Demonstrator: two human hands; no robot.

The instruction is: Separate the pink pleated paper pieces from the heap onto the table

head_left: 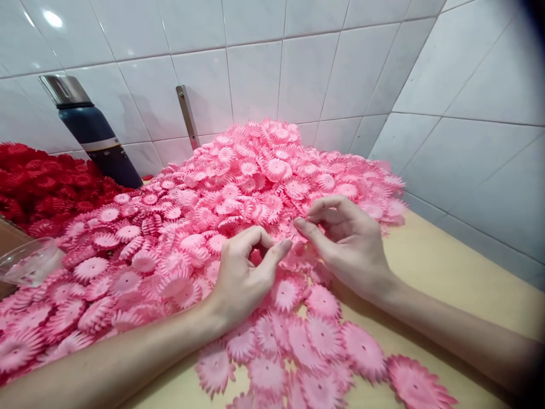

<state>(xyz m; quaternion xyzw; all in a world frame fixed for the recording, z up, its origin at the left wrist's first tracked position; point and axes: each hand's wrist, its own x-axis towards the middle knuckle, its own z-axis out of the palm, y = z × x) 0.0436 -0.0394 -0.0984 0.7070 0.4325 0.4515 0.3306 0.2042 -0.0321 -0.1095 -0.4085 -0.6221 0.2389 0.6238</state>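
Observation:
A large heap of pink, fringed flower-shaped petal discs point(276, 168), each with a small centre hole, covers much of the tabletop. Over its front slope is my left hand point(249, 270), fingers curled and thumb against the forefinger. My right hand point(351, 244) faces it a short way to the right, thumb and forefinger close together in a pinch. Whatever lies between the fingertips of either hand is too small or hidden to make out. Below the hands, loose pink petal discs point(321, 335) lie flat and overlapping on the pale yellow table point(460, 272).
A pile of red petals point(51, 182) lies at the left. Behind it leans a dark blue bottle point(96, 133) with a silver cap. A clear plastic cup point(32, 261) rests at the left edge. White tiled walls point(255, 74) close off the back and right, with a metal strip point(186, 116).

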